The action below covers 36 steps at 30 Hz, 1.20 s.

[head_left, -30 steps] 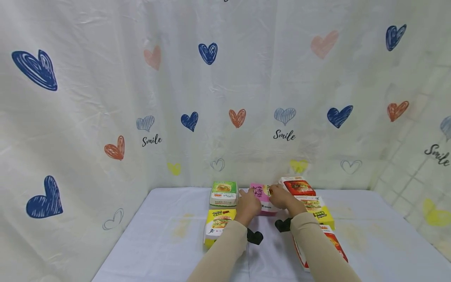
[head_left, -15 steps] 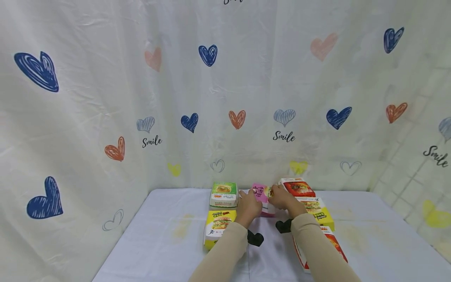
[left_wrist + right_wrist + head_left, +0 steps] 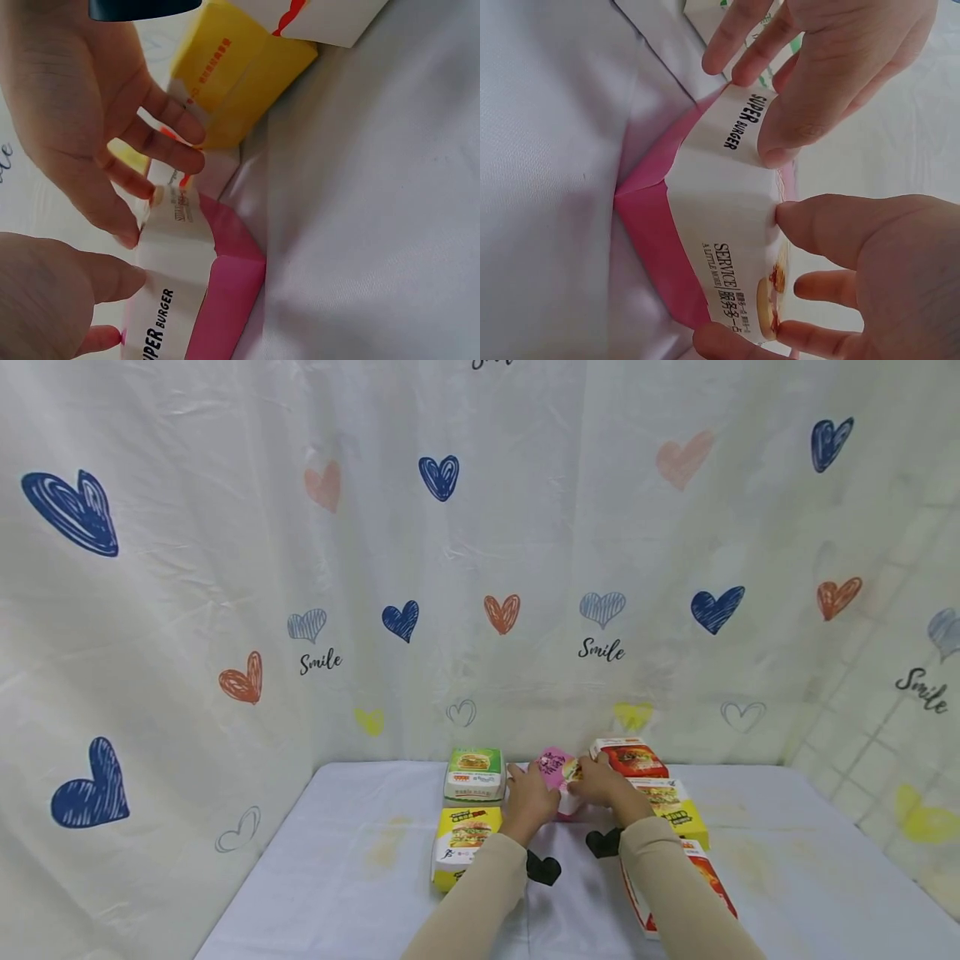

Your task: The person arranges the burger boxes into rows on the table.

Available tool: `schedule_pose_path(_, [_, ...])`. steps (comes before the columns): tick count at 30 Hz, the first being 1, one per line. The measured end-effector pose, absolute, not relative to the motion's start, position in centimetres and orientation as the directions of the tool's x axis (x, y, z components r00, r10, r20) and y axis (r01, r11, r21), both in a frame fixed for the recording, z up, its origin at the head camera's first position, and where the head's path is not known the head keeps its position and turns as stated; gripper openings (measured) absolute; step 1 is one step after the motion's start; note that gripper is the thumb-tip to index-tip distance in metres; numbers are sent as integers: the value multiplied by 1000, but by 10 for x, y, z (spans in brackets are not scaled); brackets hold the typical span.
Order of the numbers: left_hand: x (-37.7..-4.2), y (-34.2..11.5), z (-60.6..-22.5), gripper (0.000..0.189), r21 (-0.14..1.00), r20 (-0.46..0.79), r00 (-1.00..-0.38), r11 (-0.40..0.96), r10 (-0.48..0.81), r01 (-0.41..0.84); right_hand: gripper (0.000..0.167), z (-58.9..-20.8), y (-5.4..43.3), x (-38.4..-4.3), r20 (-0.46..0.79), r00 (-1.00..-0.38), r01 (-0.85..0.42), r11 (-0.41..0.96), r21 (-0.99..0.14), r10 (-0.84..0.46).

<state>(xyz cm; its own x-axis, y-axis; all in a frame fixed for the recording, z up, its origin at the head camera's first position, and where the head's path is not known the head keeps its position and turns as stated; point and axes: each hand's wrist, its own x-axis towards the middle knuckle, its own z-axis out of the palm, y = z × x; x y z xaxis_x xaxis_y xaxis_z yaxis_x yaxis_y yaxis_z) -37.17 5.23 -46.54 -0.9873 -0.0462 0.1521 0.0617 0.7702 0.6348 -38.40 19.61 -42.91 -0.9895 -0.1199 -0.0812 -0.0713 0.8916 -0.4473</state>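
Both hands hold a pink and white burger box (image 3: 552, 763) between them near the back of the table. My left hand (image 3: 527, 802) grips its left side, thumb on top. From the right, my right hand (image 3: 603, 783) pinches it with thumb and fingers. In the right wrist view, the box (image 3: 705, 187) shows "SUPER BURGER" lettering, and a corner points toward the front. The left wrist view shows its pink lower side (image 3: 229, 292) close to the cloth. Part of the box is hidden behind the hands in the head view.
On the left, a green and white box (image 3: 475, 777) stands behind a yellow box (image 3: 465, 843). On the right, a red box (image 3: 630, 756), a yellow box (image 3: 671, 806) and another red box (image 3: 705, 872) form a row. A heart-patterned curtain (image 3: 480, 543) hangs behind.
The pink burger box has turned in place between the hands, its front edge now angled into a corner. Both hands keep nearly the same position. The other boxes stay put.
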Motion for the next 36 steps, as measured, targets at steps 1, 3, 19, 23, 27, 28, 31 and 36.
schedule_pose_path(1, [-372, 53, -466, 61, 636, 146, -988, 769, -42, 61, 67, -428, 196, -383, -83, -990, -69, 892, -448, -118])
schedule_pose_path(3, [-373, 53, -466, 64, 643, 136, -990, 763, -38, 59, 68, -427, 195, -383, -84, -990, -69, 896, -439, -118])
schedule_pose_path(19, [-375, 56, -472, 57, 657, 144, -989, 749, -8, 90, 65, -436, 200, -391, -120, -989, -24, 890, -455, -88])
schedule_pose_path(23, [-374, 55, -471, 54, 669, 138, -990, 738, -5, 89, 68, -436, 200, -391, -120, -989, -21, 896, -443, -82])
schedule_pose_path(27, [-373, 53, -471, 54, 695, 127, -992, 713, 1, 90, 72, -435, 198, -389, -133, -989, 4, 899, -438, -60])
schedule_pose_path(28, [-373, 53, -471, 54, 703, 126, -992, 706, 4, 92, 72, -434, 197, -388, -136, -989, 12, 899, -439, -53])
schedule_pose_path(31, [-374, 53, -472, 54, 709, 124, -992, 699, 6, 93, 73, -434, 196, -387, -138, -990, 33, 900, -436, -31])
schedule_pose_path(36, [-373, 55, -472, 51, 724, 119, -993, 685, -7, 82, 72, -433, 193, -386, -130, -991, 63, 908, -414, 9])
